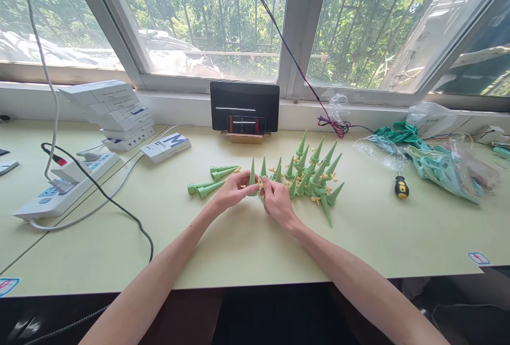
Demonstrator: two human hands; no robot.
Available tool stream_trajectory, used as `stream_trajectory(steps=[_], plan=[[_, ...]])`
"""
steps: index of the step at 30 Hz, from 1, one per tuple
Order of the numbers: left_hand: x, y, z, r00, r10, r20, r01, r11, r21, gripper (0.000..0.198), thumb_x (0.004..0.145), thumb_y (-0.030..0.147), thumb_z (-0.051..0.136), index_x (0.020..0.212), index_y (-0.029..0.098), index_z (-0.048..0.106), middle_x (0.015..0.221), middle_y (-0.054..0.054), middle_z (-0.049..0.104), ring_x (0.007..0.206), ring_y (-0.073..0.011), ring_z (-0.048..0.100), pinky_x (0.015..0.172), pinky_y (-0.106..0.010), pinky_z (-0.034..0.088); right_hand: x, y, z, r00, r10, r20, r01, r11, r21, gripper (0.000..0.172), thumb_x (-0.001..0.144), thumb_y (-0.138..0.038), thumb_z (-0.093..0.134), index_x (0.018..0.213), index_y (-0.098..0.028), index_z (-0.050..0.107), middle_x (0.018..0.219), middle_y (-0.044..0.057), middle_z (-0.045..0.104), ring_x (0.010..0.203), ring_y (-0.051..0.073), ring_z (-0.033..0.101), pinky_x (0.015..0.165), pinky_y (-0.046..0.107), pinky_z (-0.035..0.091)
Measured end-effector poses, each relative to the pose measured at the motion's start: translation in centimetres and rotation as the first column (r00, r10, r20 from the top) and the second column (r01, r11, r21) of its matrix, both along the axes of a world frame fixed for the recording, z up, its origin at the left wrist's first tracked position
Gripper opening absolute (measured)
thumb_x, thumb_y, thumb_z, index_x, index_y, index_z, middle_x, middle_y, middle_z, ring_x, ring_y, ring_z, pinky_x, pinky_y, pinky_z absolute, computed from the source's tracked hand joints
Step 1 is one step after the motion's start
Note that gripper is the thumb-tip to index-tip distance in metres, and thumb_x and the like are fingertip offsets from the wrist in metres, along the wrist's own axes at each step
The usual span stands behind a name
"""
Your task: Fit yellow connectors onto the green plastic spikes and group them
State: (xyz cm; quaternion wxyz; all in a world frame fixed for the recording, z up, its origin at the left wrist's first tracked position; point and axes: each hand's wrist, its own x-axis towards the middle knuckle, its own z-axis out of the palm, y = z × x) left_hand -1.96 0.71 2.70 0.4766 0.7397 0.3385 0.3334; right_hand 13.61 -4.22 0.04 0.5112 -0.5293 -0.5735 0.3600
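At the far left I see a power strip, its cord bending right across the desk, then a stack of boxes and one box near it. Right of those, some spikes lie flat, just left of my left hand. Its fingers are closed around an upright spike, mid-desk, well in from the near edge. A tablet and phone stand on the far side. My right hand has its fingers bunched at a yellow valve; I cannot tell whether they grip it. Close on its right, the cluster of spikes limits sideways room. A wide gap separates the cluster from the screwdriver and bags farther right. Both forearms cross the near edge.
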Motion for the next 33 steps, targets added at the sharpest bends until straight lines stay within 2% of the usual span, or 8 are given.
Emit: stream_trajectory(steps=[3, 6, 11, 17, 25, 33], plan=[[-0.04, 0.02, -0.07, 1.0, -0.014, 0.002, 0.014, 0.998, -0.068, 0.033, 0.085, 0.048, 0.066, 0.097, 0.017, 0.069, 0.085, -0.004, 0.062, 0.07, -0.0126, 0.053, 0.055, -0.022, 0.038, 0.12, -0.1, 0.18, 1.0, 0.004, -0.023, -0.003, 1.0, 0.022, 0.048, 0.098, -0.057, 0.04, 0.066, -0.022, 0.047, 0.041, -0.006, 0.042, 0.031, 0.013, 0.046, 0.037, 0.024, 0.034], [-0.11, 0.11, -0.2, 1.0, 0.027, 0.005, -0.027, 0.993, -0.112, 0.035, 0.083, 0.05, 0.067, 0.097, 0.018, 0.068, 0.082, -0.002, 0.059, 0.065, -0.0103, 0.047, 0.051, -0.021, 0.033, 0.2, -0.15, 0.39, 0.999, 0.02, -0.039, -0.018, 0.999, 0.036, 0.041, 0.098, -0.056, 0.044, 0.073, -0.023, 0.048, 0.045, -0.006, 0.048, 0.033, 0.013, 0.049, 0.037, 0.024, 0.036], [-0.14, 0.12, -0.24, 0.998, 0.059, 0.005, -0.058, 0.99, -0.129, 0.037, 0.081, 0.052, 0.068, 0.093, 0.018, 0.067, 0.078, -0.002, 0.055, 0.065, -0.0106, 0.045, 0.05, -0.02, 0.032, 0.23, -0.05, 0.34, 0.998, 0.051, -0.027, -0.05, 0.998, 0.04, 0.035, 0.098, -0.053, 0.044, 0.08, -0.023, 0.049, 0.049, -0.007, 0.05, 0.034, 0.013, 0.05, 0.038, 0.024, 0.037], [0.04, -0.1, 0.02, 1.0, 0.029, 0.011, -0.028, 0.996, -0.088, 0.035, 0.081, 0.051, 0.068, 0.094, 0.018, 0.07, 0.081, -0.003, 0.058, 0.067, -0.0119, 0.05, 0.051, -0.021, 0.036, 0.36, 0.03, 0.14, 0.998, 0.03, 0.047, -0.032, 0.999, 0.038, 0.041, 0.099, -0.053, 0.04, 0.071, -0.024, 0.04, 0.045, -0.007, 0.043, 0.034, 0.013, 0.051, 0.039, 0.025, 0.034], [0.03, -0.13, 0.04, 1.0, -0.014, 0.019, 0.015, 0.997, -0.07, 0.035, 0.082, 0.048, 0.067, 0.096, 0.016, 0.07, 0.087, -0.006, 0.063, 0.072, -0.0144, 0.056, 0.055, -0.022, 0.041, 0.34, -0.08, 0.4, 0.998, 0.02, 0.056, -0.02, 1.0, 0.006, 0.048, 0.099, -0.056, 0.037, 0.064, -0.024, 0.034, 0.042, -0.007, 0.035, 0.032, 0.013, 0.046, 0.039, 0.026, 0.031], [-0.05, -0.05, -0.3, 0.999, -0.034, 0.02, 0.035, 0.996, -0.08, 0.033, 0.083, 0.046, 0.067, 0.093, 0.015, 0.07, 0.076, -0.002, 0.055, 0.067, -0.0119, 0.051, 0.053, -0.021, 0.037, 0.34, -0.03, 0.39, 0.998, 0.044, 0.04, -0.043, 0.999, -0.024, 0.053, 0.099, -0.06, 0.035, 0.061, -0.024, 0.033, 0.039, -0.007, 0.034, 0.03, 0.013, 0.045, 0.037, 0.026, 0.03]])
